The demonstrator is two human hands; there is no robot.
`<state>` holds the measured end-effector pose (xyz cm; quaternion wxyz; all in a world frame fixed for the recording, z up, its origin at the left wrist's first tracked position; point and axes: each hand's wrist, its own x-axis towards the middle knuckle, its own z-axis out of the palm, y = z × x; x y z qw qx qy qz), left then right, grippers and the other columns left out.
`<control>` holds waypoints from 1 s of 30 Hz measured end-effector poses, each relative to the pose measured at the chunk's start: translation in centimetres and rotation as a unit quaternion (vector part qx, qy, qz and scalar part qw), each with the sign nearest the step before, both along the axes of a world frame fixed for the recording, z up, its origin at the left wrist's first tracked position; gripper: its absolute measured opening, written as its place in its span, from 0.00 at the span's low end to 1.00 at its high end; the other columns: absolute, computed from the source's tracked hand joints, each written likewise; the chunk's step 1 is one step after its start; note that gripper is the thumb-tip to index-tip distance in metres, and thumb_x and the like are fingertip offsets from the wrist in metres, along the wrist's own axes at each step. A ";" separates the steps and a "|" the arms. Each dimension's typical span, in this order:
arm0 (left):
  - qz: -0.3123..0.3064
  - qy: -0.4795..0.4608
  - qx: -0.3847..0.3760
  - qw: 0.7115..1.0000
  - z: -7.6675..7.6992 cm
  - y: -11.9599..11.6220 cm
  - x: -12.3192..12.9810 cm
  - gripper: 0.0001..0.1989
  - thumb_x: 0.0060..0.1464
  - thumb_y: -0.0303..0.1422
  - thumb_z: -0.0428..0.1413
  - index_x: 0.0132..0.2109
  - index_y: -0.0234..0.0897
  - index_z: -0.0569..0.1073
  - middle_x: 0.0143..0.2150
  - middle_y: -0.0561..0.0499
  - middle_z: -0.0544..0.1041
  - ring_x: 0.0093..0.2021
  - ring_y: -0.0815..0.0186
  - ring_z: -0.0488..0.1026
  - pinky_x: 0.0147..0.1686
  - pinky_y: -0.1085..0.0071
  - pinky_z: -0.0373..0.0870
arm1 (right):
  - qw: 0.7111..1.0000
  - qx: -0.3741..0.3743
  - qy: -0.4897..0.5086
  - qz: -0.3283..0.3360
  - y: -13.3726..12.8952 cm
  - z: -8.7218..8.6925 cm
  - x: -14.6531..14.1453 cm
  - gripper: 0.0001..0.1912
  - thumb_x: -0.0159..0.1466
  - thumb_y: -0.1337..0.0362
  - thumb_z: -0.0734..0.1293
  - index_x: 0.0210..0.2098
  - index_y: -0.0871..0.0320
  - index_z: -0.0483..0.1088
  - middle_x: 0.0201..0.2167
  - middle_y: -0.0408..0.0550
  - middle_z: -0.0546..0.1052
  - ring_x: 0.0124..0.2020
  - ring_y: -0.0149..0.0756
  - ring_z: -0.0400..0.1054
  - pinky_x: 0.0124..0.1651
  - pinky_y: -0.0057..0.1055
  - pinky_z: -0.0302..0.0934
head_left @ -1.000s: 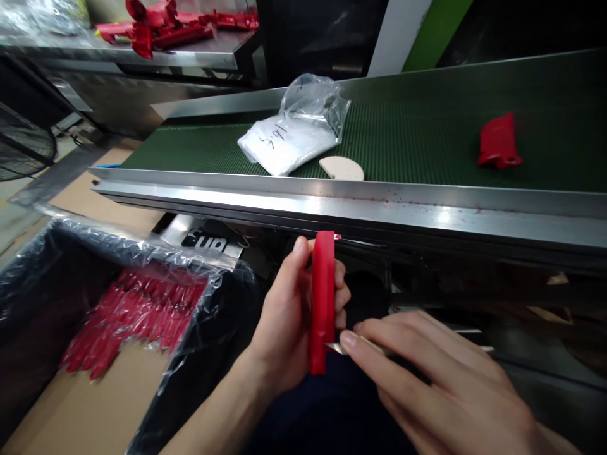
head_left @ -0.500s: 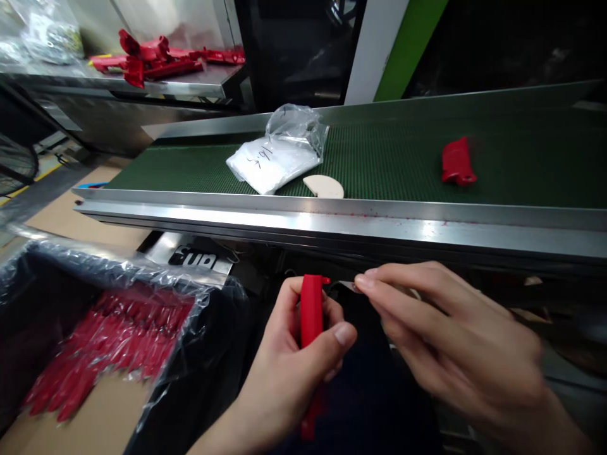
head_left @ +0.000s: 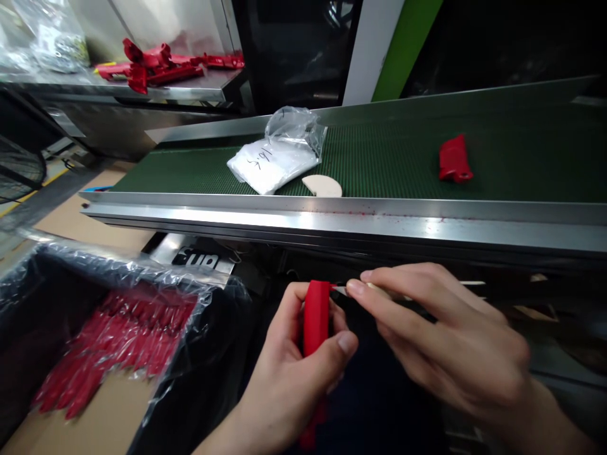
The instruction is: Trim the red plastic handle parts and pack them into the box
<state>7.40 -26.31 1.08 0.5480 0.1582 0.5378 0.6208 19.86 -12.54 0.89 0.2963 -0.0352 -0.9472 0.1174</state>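
My left hand (head_left: 298,360) is wrapped round a long red plastic part (head_left: 316,316), held upright below the conveyor's front rail. My right hand (head_left: 441,328) pinches a thin blade-like tool (head_left: 339,289) between thumb and fingers. Its tip touches or nearly touches a small red nub at the part's upper right edge. A pale thin handle shows behind the right fingers. The lower end of the red part is dark and partly hidden by my left hand.
A green conveyor (head_left: 379,161) carries a white plastic bag (head_left: 272,161), a beige half-disc (head_left: 322,186) and a red piece (head_left: 454,159). Bagged red parts (head_left: 118,335) lie in a lined box at lower left. More red parts (head_left: 156,63) are on a metal table.
The blade in my right hand has moved left, up to the red part's nub. The red part has shifted slightly right and turned a little. The view has shifted slightly.
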 end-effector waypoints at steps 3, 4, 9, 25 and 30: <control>0.004 -0.006 -0.002 1.000 0.0 -0.1 -0.1 0.12 0.54 0.34 0.60 0.41 0.40 0.63 0.32 0.56 0.68 0.21 0.78 0.61 0.18 0.82 0.56 | 1.000 0.005 0.002 -0.011 0.1 -0.1 0.1 0.18 0.65 0.75 0.63 0.53 0.58 0.71 0.46 0.51 0.75 0.45 0.38 0.70 0.42 0.36 0.65; 0.001 -0.010 0.000 1.000 0.0 -0.1 -0.2 0.12 0.54 0.34 0.60 0.42 0.40 0.63 0.33 0.56 0.69 0.21 0.78 0.61 0.18 0.82 0.57 | 1.000 0.000 0.005 -0.014 0.1 -0.1 0.1 0.17 0.65 0.75 0.63 0.52 0.57 0.71 0.45 0.51 0.76 0.44 0.37 0.70 0.42 0.36 0.65; -0.048 -0.100 0.030 0.993 -0.4 -0.2 -0.6 0.12 0.56 0.36 0.58 0.45 0.40 0.65 0.38 0.52 0.71 0.23 0.76 0.65 0.15 0.82 0.62 | 0.994 -0.101 0.047 -0.010 -0.2 -0.2 0.3 0.22 0.62 0.79 0.64 0.54 0.60 0.70 0.48 0.52 0.73 0.48 0.36 0.69 0.45 0.33 0.66; -0.091 -0.192 0.053 0.976 -1.0 -0.4 -0.4 0.11 0.58 0.39 0.55 0.41 0.37 0.67 0.25 0.52 0.72 0.15 0.76 0.64 0.14 0.83 0.62 | 0.997 -0.070 0.039 0.004 -0.6 -0.7 -0.1 0.18 0.64 0.77 0.64 0.52 0.63 0.71 0.44 0.54 0.75 0.45 0.36 0.70 0.44 0.34 0.67; -0.064 -0.246 0.110 0.961 -1.1 -0.3 0.0 0.09 0.60 0.35 0.53 0.46 0.40 0.68 0.38 0.52 0.73 0.20 0.75 0.71 0.14 0.83 0.65 | 0.993 -0.104 0.056 -0.025 -0.2 -0.7 0.4 0.22 0.61 0.81 0.64 0.53 0.62 0.70 0.47 0.54 0.73 0.47 0.36 0.68 0.46 0.33 0.66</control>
